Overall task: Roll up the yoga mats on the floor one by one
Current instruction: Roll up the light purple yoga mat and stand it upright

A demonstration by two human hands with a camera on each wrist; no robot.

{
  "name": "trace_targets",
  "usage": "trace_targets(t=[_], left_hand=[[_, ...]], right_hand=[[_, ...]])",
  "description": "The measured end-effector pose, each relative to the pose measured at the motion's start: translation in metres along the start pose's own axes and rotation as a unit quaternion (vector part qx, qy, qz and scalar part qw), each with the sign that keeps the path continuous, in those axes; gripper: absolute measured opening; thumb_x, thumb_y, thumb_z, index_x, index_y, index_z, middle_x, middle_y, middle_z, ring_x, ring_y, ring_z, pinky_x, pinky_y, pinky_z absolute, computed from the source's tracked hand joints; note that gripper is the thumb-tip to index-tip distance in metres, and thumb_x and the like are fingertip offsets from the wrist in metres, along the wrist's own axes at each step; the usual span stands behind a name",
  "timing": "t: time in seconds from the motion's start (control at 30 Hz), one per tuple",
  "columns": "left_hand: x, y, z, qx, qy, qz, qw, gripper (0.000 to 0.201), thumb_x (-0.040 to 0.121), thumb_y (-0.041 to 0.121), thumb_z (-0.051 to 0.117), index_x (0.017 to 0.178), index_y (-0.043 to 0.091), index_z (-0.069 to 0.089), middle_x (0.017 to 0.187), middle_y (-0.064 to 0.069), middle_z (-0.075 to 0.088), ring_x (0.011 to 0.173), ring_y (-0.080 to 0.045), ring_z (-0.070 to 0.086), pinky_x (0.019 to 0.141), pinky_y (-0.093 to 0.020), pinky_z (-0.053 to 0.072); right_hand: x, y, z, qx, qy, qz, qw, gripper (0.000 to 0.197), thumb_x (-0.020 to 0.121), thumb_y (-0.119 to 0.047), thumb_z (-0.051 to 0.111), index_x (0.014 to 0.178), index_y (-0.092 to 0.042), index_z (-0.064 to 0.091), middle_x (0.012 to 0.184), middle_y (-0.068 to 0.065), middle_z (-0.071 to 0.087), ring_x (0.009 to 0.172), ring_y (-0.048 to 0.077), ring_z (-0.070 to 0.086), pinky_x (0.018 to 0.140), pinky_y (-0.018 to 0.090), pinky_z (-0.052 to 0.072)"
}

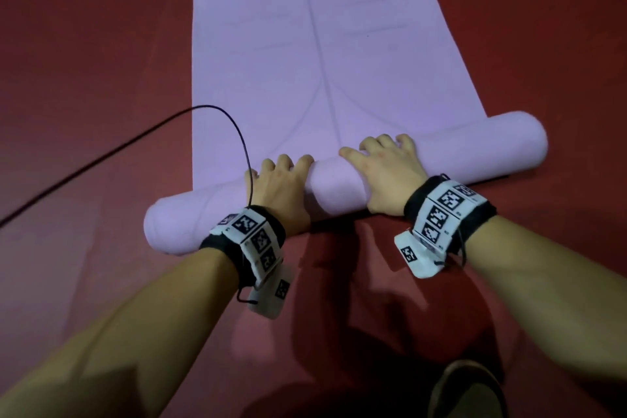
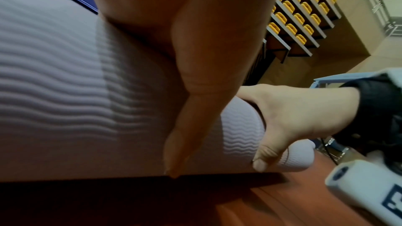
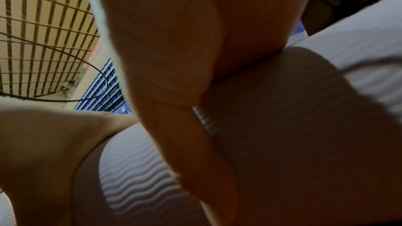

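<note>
Across the frame centre in the head view: red floor [image 1: 84, 61], lilac mat [image 1: 305, 54] flat from the top edge down to the roll [image 1: 339, 183], which lies skewed, right end higher. Probably a third rolled. Both hands sit side by side on the roll's middle, apart: left hand [image 1: 278, 187] and right hand [image 1: 386, 173], fingers curled over the top, thumbs on the near side, likely to keep it tight while pushing. Black cable [image 1: 118, 149] loops in from the left.
</note>
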State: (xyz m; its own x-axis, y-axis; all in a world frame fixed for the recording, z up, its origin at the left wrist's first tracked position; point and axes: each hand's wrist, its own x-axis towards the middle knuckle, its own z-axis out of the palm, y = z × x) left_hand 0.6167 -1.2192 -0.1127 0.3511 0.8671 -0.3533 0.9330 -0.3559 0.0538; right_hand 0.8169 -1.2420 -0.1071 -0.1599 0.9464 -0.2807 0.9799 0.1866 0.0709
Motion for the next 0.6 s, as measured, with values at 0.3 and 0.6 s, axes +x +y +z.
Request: trace_targets(t=[0.3, 0.6], left_hand=[[-0.005, 0.002, 0.007, -0.016, -0.044, 0.014, 0.999, 0.089, 0.065, 0.052, 0.081, 0.137, 0.034, 0.033, 0.122, -0.002, 0.049, 0.115, -0.031, 0.047, 0.095, -0.051, 0.038], [0.018, -0.006, -0.01, -0.026, -0.126, -0.001, 0.992, 0.106, 0.051, 0.051, 0.09, 0.14, 0.038, 0.034, 0.129, 0.0, 0.05, 0.122, -0.029, 0.046, 0.099, -0.052, 0.039]], right_hand=[[-0.01, -0.002, 0.001, 0.025, -0.071, -0.002, 0.997, 0.102, 0.062, -0.031, 0.079, 0.148, -0.035, 0.024, 0.139, 0.001, 0.044, 0.126, 0.026, 0.041, 0.11, 0.055, 0.021], [-0.013, -0.006, 0.01, 0.01, -0.013, 0.001, 1.0, 0.107, 0.062, -0.039, 0.08, 0.152, -0.03, 0.021, 0.142, 0.003, 0.039, 0.131, 0.027, 0.036, 0.113, 0.059, 0.016]])
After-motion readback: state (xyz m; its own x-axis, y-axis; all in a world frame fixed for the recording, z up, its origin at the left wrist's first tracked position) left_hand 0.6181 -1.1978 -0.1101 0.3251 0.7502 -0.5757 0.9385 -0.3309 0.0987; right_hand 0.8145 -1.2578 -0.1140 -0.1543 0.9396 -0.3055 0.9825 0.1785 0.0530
